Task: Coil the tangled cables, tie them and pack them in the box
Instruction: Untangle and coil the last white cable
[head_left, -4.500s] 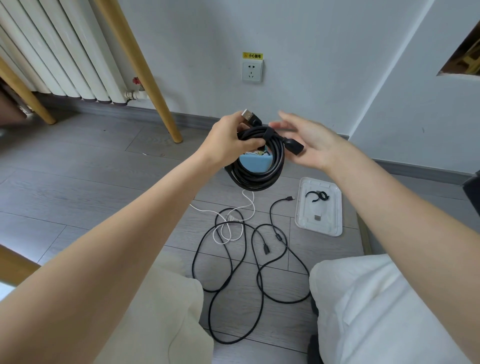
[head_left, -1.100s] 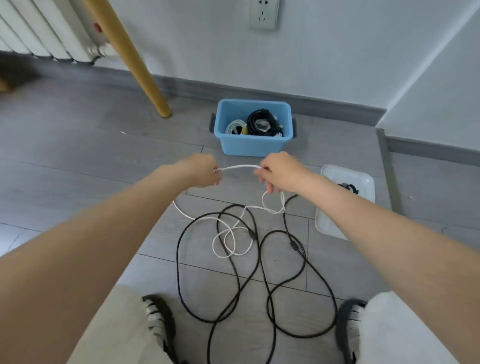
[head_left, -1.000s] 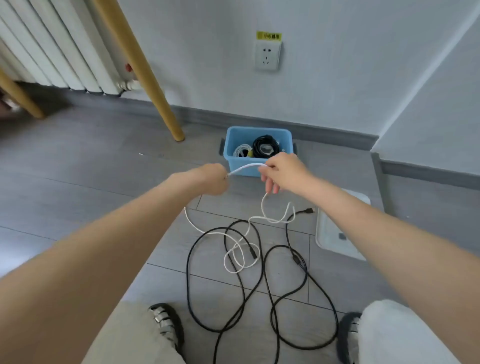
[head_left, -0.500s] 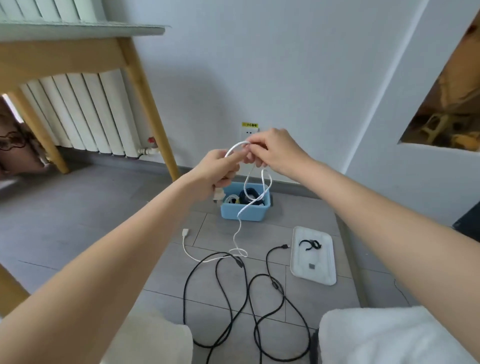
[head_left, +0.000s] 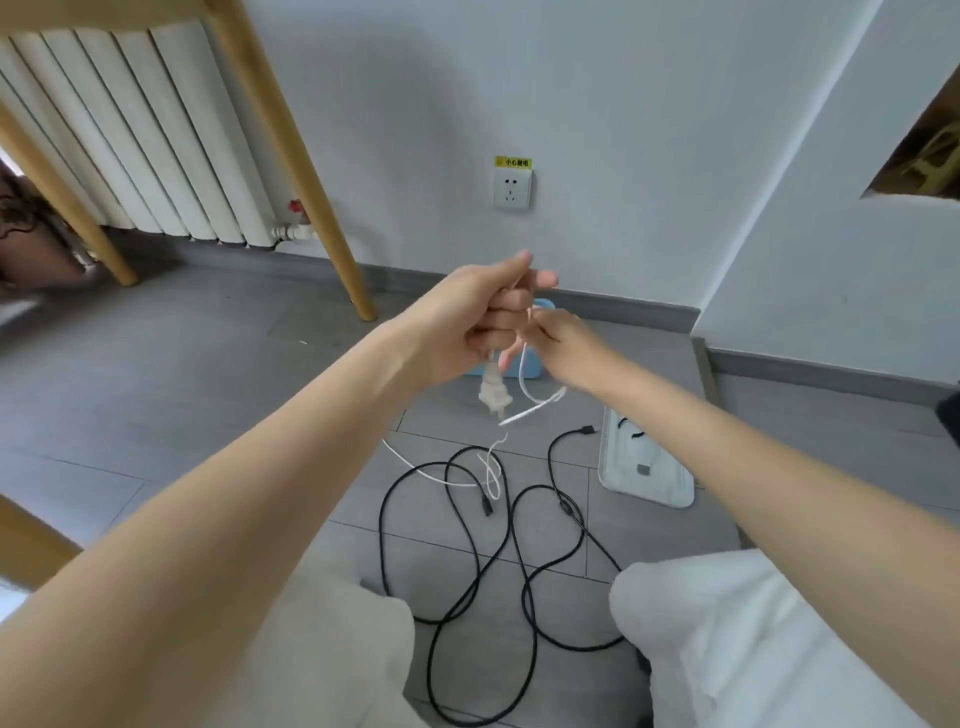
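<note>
My left hand grips a thin white cable in the air, fingers curled round it; the cable's white plug dangles just below the fist. My right hand pinches the same cable right beside the left. A loop hangs under both hands and the rest trails to the floor. A long black cable lies tangled on the grey floor between my knees. The blue box is mostly hidden behind my hands.
The white lid lies on the floor to the right with a black tie on it. A wooden table leg and a radiator stand at the left. A wall socket is straight ahead.
The white cable's plug end has been lifted off the floor and now hangs under my left fist. Both hands have dropped lower and closed together; the view tilted down.
</note>
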